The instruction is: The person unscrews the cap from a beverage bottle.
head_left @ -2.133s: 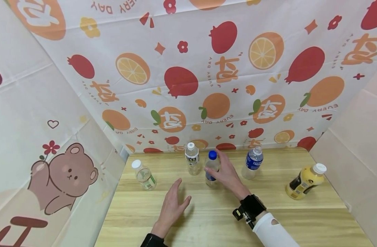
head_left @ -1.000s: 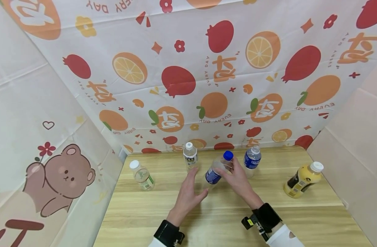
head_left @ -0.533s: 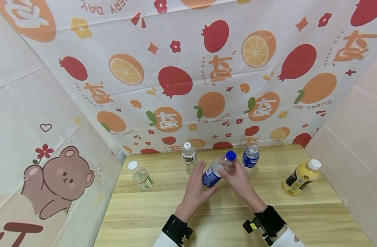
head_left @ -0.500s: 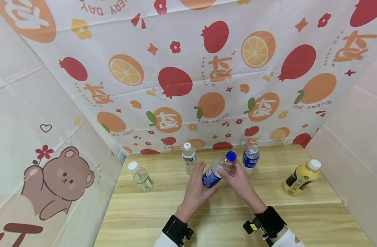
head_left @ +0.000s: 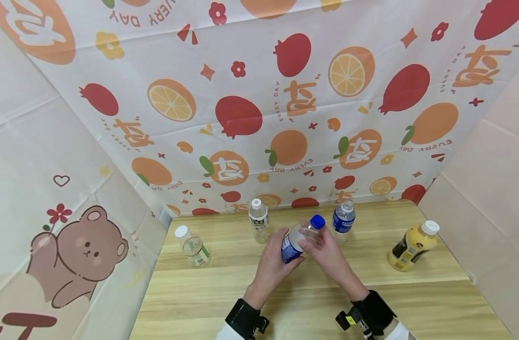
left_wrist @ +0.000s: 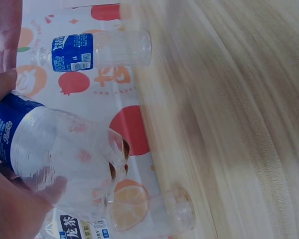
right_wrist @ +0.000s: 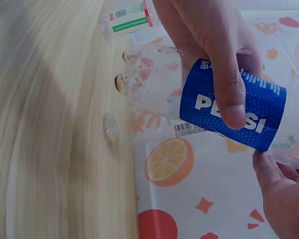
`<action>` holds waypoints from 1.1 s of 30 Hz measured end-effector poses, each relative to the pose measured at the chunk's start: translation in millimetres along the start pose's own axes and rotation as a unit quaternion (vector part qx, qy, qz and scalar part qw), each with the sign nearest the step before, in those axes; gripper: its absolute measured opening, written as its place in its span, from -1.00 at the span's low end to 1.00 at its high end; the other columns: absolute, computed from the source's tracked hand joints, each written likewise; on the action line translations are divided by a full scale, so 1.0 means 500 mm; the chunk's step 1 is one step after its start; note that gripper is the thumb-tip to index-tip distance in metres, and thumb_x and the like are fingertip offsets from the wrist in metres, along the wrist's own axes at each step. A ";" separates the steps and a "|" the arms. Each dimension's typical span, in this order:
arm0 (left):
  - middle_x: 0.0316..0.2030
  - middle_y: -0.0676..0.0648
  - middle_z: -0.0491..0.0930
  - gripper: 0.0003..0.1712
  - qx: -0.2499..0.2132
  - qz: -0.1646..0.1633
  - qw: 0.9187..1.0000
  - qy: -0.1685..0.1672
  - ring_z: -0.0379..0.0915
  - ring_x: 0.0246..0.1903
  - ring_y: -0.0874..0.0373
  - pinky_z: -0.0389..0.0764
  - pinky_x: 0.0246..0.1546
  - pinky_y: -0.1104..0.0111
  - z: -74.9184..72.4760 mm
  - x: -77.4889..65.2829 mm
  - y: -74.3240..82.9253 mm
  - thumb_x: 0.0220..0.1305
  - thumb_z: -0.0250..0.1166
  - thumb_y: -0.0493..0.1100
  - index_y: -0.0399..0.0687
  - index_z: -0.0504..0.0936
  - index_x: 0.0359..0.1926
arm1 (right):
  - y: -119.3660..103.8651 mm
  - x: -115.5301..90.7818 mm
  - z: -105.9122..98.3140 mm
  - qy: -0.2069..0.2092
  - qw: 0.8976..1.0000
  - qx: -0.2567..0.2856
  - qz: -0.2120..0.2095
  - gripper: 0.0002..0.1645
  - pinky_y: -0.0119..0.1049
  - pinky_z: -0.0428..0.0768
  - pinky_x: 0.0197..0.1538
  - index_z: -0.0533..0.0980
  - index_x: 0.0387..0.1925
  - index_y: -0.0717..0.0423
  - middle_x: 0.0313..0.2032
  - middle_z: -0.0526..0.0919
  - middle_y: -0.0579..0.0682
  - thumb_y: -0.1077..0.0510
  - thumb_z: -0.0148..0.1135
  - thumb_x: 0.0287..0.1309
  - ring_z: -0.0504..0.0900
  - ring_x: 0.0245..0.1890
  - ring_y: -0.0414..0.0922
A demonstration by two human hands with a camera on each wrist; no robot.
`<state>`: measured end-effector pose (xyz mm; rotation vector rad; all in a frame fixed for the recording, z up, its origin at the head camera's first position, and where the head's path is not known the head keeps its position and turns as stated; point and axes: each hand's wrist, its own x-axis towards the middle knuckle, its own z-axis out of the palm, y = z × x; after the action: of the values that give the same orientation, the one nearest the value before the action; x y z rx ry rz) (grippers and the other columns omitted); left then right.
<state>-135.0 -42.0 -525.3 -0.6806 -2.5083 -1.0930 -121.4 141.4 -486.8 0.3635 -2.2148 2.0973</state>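
The Pepsi bottle (head_left: 294, 241) is transparent; its cap (head_left: 317, 222) and white-lettered label (right_wrist: 261, 107) are blue. The rightmost bottle (head_left: 418, 240) is yellow, white-capped. The back sheet (head_left: 263, 85) shows red and orange fruit on white.

The thumb (right_wrist: 230, 92) of the left hand (right_wrist: 214, 37) hides middle letters on the label (right_wrist: 204, 109) of the held bottle (right_wrist: 157, 82). Near the right hand (head_left: 327, 253), the blue cap (head_left: 317, 222) is beyond the edge in the right wrist view; there, behind the left hand, the top edge cuts the green-label bottle (right_wrist: 120, 17).
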 end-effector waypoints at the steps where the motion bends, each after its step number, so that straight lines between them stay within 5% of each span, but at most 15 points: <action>1: 0.22 -0.16 0.56 -0.03 -0.005 -0.006 1.000 -0.005 0.55 0.14 -0.03 0.63 0.15 0.05 0.000 -0.002 0.000 0.03 0.67 -0.07 -0.16 0.37 0.40 | 0.001 -0.002 0.000 -0.001 1.000 0.001 0.004 -0.35 -0.38 0.55 0.25 0.23 0.41 0.18 0.32 0.45 0.27 0.29 0.26 0.40 0.47 0.34 0.26; 12: 0.14 -0.13 0.62 -0.13 -0.020 -0.037 0.999 -0.022 0.60 0.07 0.01 0.66 0.09 0.08 0.000 -0.021 -0.001 0.10 0.63 -0.09 -0.16 0.42 0.37 | 0.001 -0.012 -0.018 -0.001 0.999 -0.039 0.038 -0.24 -0.15 0.46 0.37 0.12 0.51 0.26 0.39 0.37 0.36 0.18 0.22 0.45 0.37 0.41 0.29; 17: 0.13 -0.11 0.63 -0.13 -0.009 -0.045 0.999 -0.029 0.61 0.04 0.01 0.68 0.05 0.08 0.002 -0.029 -0.007 0.09 0.63 -0.08 -0.14 0.42 0.36 | -0.008 -0.009 -0.039 0.025 0.995 -0.092 0.011 -0.26 0.02 0.45 0.37 0.18 0.50 0.28 0.36 0.43 0.35 0.16 0.24 0.45 0.45 0.36 0.24; 21: 0.13 -0.09 0.63 -0.13 -0.002 -0.050 0.998 -0.036 0.61 0.03 0.01 0.68 0.03 0.07 0.003 -0.034 -0.015 0.09 0.63 -0.06 -0.11 0.42 0.37 | -0.017 -0.005 -0.050 0.044 0.984 -0.169 -0.034 -0.34 0.10 0.53 0.30 0.33 0.42 0.26 0.25 0.57 0.22 0.11 0.28 0.42 0.56 0.24 0.13; 27: 0.17 -0.12 0.61 -0.12 0.014 -0.055 0.997 -0.049 0.60 0.08 -0.02 0.67 0.07 0.03 -0.005 -0.047 -0.034 0.11 0.62 -0.05 -0.12 0.40 0.38 | -0.027 0.002 -0.054 0.064 0.957 -0.273 -0.078 -0.47 -0.18 0.63 -0.04 0.52 0.27 0.18 -0.03 0.72 -0.02 0.00 0.31 0.40 0.66 -0.03 -0.08; 33: 0.10 -0.15 0.64 -0.11 0.030 -0.029 0.998 -0.040 0.64 0.01 -0.02 0.70 0.02 0.08 -0.002 -0.059 -0.045 0.04 0.66 -0.09 -0.19 0.44 0.34 | -0.023 0.002 -0.050 0.057 0.942 -0.325 -0.068 -0.51 -0.11 0.65 -0.11 0.59 0.17 0.15 -0.18 0.70 -0.13 -0.07 0.32 0.39 0.64 -0.16 -0.18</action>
<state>-122.5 -64.8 -551.3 -0.6510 -2.6321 -1.0238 -122.4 165.8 -473.5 0.3157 -2.5452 1.1794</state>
